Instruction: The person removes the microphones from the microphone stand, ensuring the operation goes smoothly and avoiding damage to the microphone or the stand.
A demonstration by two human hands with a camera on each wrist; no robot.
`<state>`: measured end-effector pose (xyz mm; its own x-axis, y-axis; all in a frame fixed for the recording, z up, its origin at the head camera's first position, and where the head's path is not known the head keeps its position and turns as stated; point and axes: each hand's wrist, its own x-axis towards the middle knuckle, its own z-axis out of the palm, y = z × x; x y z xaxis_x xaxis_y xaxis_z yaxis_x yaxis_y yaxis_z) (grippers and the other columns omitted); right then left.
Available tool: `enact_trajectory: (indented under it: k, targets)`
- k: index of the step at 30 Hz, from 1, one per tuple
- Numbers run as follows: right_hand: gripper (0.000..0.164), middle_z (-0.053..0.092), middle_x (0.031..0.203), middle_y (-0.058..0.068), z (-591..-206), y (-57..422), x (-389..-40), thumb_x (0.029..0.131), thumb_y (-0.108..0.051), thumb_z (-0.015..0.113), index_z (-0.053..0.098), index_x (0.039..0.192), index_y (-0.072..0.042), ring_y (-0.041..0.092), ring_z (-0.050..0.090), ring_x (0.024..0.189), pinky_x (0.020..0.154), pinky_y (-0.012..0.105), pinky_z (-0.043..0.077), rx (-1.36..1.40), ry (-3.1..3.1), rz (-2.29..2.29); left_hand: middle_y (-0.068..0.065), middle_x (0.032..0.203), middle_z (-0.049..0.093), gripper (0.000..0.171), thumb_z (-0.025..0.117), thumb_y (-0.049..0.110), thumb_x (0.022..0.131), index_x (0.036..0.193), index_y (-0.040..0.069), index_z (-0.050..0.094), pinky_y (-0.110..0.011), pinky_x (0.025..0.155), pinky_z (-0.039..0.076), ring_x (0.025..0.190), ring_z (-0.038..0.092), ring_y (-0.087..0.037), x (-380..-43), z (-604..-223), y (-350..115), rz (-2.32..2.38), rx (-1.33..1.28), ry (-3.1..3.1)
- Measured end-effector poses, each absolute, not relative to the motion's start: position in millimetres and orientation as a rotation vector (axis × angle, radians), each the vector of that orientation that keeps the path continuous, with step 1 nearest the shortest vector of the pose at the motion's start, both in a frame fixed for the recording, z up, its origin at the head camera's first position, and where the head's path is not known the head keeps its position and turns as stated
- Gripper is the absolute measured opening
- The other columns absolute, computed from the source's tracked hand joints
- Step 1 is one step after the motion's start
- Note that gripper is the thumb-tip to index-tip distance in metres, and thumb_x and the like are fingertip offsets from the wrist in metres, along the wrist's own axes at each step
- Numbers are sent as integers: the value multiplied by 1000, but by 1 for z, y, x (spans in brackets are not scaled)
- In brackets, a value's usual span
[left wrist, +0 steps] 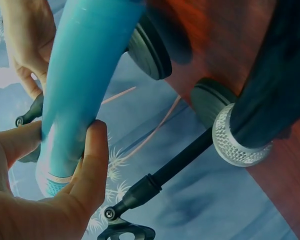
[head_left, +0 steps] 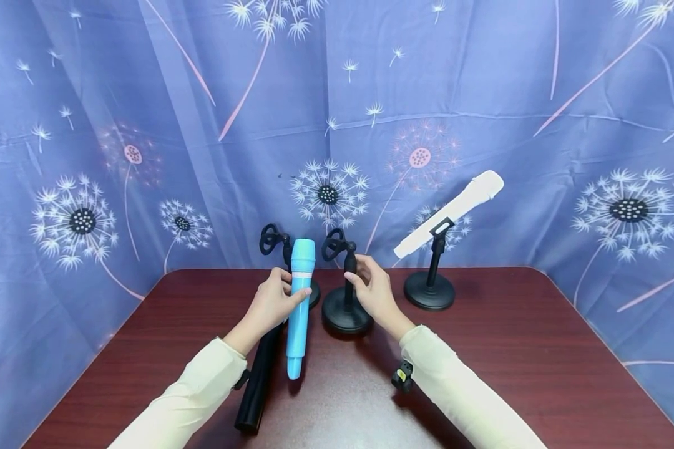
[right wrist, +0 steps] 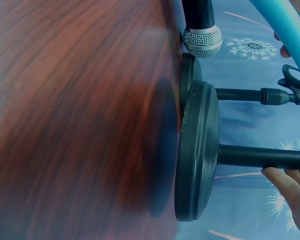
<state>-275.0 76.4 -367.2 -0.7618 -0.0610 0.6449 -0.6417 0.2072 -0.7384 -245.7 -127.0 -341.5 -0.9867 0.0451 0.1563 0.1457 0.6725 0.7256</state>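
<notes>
My left hand (head_left: pixel 271 303) holds a light blue microphone (head_left: pixel 298 324) between thumb and fingers, raised over the table with its head end up. Just to its right, my right hand (head_left: pixel 377 295) grips the pole of a black desktop microphone stand (head_left: pixel 345 315), whose clip is vacant. In the right wrist view the round base (right wrist: pixel 197 155) shows edge-on beside its shadow; whether it touches the table I cannot tell. A black microphone (head_left: pixel 261 377) with a silver mesh head (left wrist: pixel 238 137) lies on the table below my left hand. Behind the blue microphone stands another black stand (left wrist: pixel 155 182), partly hidden.
A white microphone (head_left: pixel 452 214) sits tilted in the clip of a third black stand (head_left: pixel 430 290) at the back right. The dark red wooden table (head_left: pixel 511 349) ends at a blue dandelion-print curtain (head_left: pixel 247 174). Both sleeves carry a small dark wrist device.
</notes>
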Motion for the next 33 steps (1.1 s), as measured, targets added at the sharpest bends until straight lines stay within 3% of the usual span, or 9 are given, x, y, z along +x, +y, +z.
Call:
enact_trajectory:
  k: [6, 8, 13, 24, 33]
  targets:
    - [28, 64, 93, 29, -366, 73, -276, 85, 12, 64, 56, 112, 15, 42, 65, 88, 76, 52, 52, 645, -2021, 1590, -12, 83, 62, 42, 70, 23, 89, 109, -5, 46, -30, 56, 46, 63, 55, -17, -245, -348, -129, -1147, -169, -2791]
    - [28, 66, 93, 25, -374, 73, -285, 86, 9, 65, 58, 113, 11, 37, 67, 88, 76, 47, 53, 632, -2034, 1586, -11, 80, 61, 43, 70, 23, 89, 110, -6, 46, -30, 54, 44, 61, 53, -17, -245, -351, -129, -1131, -170, -2806]
    - [28, 66, 92, 24, -377, 72, -288, 86, 9, 65, 58, 113, 11, 36, 67, 85, 74, 47, 53, 647, -2024, 1591, -11, 79, 59, 42, 69, 23, 89, 109, -6, 46, -29, 54, 44, 61, 53, -17, -245, -355, -131, -1098, -168, -2841]
    - [28, 64, 94, 29, -366, 72, -275, 86, 12, 62, 57, 113, 14, 43, 65, 87, 75, 54, 51, 651, -2047, 1606, -9, 73, 53, 43, 70, 23, 88, 108, -8, 47, -28, 52, 42, 58, 50, -16, -241, -365, -135, -1068, -164, -2912]
    - [28, 63, 95, 30, -367, 71, -274, 86, 12, 63, 56, 113, 15, 43, 65, 88, 78, 54, 51, 641, -2054, 1605, -6, 63, 48, 43, 70, 22, 89, 107, -9, 47, -27, 48, 39, 47, 48, -14, -236, -371, -135, -1068, -180, -2935]
